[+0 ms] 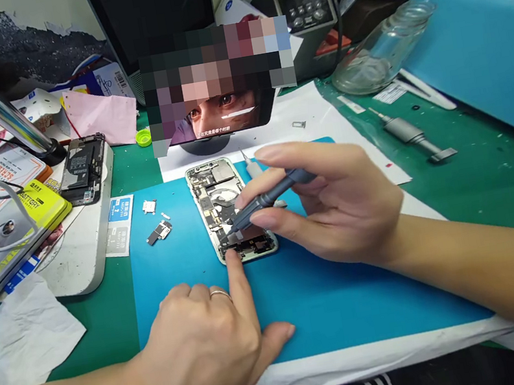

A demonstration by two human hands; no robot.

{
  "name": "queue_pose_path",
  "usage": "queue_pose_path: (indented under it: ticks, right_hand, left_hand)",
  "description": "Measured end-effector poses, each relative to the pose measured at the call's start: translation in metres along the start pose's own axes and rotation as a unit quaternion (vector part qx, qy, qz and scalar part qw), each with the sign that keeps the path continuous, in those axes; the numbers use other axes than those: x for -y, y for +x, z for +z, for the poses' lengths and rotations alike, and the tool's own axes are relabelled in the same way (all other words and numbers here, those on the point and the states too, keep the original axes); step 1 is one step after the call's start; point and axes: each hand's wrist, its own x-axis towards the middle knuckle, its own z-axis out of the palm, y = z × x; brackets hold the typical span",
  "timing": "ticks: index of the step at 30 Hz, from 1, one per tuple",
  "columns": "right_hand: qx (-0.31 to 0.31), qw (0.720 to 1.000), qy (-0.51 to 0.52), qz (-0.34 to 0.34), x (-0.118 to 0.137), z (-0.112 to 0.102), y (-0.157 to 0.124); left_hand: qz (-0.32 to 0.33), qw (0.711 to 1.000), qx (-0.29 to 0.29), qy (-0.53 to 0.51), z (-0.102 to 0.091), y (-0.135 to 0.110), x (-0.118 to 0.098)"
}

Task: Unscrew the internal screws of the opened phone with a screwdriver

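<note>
An opened smartphone with its inner boards and parts exposed lies on a blue mat. My left hand rests its stretched index fingertip on the phone's near end; the thumb points right and the other fingers are curled, with nothing held. Between the fingers and thumb of my right hand is a dark grey pen-shaped tool. Its pale tip points down at the phone's lower left inside; the exact contact is hidden. A grey screwdriver stands out partly behind my right fingers. Small metal parts lie left of the phone.
A propped phone playing video stands behind the mat. At left are a second opened phone, boxes and crumpled tissue. At right lie another screwdriver, a glass jar and tweezers.
</note>
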Motion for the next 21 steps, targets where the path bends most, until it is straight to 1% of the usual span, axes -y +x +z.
queue_pose_path:
  ticks: [3,10,16,21]
  right_hand:
    - [0.034,0.999,-0.007,-0.012,0.0013,-0.0003,0.0003]
    - [0.066,0.998,-0.021,-0.007,0.0023,-0.0003,0.0007]
    - [0.07,0.997,-0.024,-0.003,0.0029,-0.0007,0.0008]
    - [0.062,0.998,-0.017,0.001,0.0009,0.001,-0.0002]
  left_hand:
    - [0.0,1.0,-0.008,-0.005,-0.0001,0.0009,0.0003]
    - [0.001,1.0,-0.014,-0.003,0.0012,0.0019,0.0018]
    - [0.005,1.0,-0.021,0.003,0.0015,0.0026,0.002]
    - [0.008,1.0,-0.026,0.009,0.0009,0.0018,0.0017]
